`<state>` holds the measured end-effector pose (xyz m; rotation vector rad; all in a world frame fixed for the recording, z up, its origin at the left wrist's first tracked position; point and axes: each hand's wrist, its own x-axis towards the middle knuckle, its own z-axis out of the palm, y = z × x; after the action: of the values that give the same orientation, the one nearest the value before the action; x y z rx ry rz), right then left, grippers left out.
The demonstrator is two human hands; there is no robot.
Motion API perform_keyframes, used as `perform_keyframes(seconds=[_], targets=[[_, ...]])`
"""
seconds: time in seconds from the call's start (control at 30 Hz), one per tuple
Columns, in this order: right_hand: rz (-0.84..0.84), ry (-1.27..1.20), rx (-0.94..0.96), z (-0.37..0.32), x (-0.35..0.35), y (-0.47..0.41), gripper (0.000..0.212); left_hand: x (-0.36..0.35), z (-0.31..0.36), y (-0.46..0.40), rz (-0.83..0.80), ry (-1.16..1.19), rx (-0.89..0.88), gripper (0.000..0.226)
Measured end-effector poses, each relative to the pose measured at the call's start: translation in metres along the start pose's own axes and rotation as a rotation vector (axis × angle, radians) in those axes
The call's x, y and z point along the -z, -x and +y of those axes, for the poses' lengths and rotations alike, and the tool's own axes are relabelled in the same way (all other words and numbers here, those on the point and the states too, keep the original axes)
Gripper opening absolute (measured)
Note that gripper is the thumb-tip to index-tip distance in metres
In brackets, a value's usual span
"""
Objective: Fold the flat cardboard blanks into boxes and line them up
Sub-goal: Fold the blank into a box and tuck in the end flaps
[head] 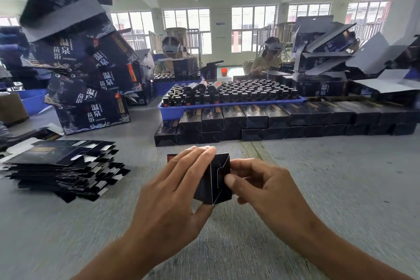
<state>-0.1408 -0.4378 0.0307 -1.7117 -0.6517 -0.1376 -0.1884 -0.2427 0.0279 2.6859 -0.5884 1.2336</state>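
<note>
A small dark cardboard box is held above the grey table, its folded end flaps facing me. My left hand wraps its left side with fingers over the top. My right hand pinches its right side, the thumb pressing on an end flap. A stack of flat dark blanks lies on the table to the left. Folded boxes stand in a two-tier row across the table ahead.
A blue tray full of dark bottles sits behind the row of boxes. Large dark printed cartons tower at the left, and more open cartons pile up at the right. Two people sit at the far side.
</note>
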Motion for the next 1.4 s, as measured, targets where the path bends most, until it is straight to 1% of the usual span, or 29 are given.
perform_keyframes(seconds=[0.13,0.23,0.33,0.47,0.63,0.77,0.97,1.1,1.17,1.3,1.4], targets=[[-0.013,-0.053,-0.025,-0.001,0.002,-0.001,0.012,-0.002,0.006,-0.002,0.02,-0.002,0.031,0.086],[0.007,-0.069,-0.033,-0.002,0.003,0.0,0.009,-0.004,0.007,-0.001,0.007,0.022,0.043,0.089],[0.038,-0.07,-0.028,-0.003,0.001,0.0,0.011,-0.005,0.008,-0.001,0.021,0.036,0.03,0.082],[0.063,-0.074,-0.021,-0.004,-0.001,0.001,0.017,-0.006,0.008,-0.001,0.032,0.015,0.025,0.076],[0.091,-0.013,-0.011,-0.004,-0.003,0.003,0.018,-0.007,0.009,-0.001,0.008,0.01,0.026,0.082],[0.112,0.031,-0.002,-0.003,-0.005,0.003,0.015,-0.007,0.009,-0.002,-0.002,0.016,0.026,0.076],[0.124,0.078,0.004,-0.003,-0.006,0.004,0.011,-0.008,0.009,-0.001,0.014,-0.007,0.008,0.08],[0.128,0.108,0.01,-0.003,-0.006,0.004,0.009,-0.007,0.009,-0.002,0.007,-0.009,-0.002,0.073],[0.116,0.091,-0.001,-0.003,-0.005,0.003,0.009,-0.006,0.008,-0.002,0.021,-0.014,-0.006,0.073],[0.028,-0.025,-0.045,-0.006,0.003,0.0,0.007,-0.005,0.007,-0.002,0.033,0.0,-0.007,0.082],[-0.008,-0.033,-0.033,-0.009,0.005,0.0,0.009,-0.004,0.006,-0.002,0.035,0.017,0.001,0.083]])
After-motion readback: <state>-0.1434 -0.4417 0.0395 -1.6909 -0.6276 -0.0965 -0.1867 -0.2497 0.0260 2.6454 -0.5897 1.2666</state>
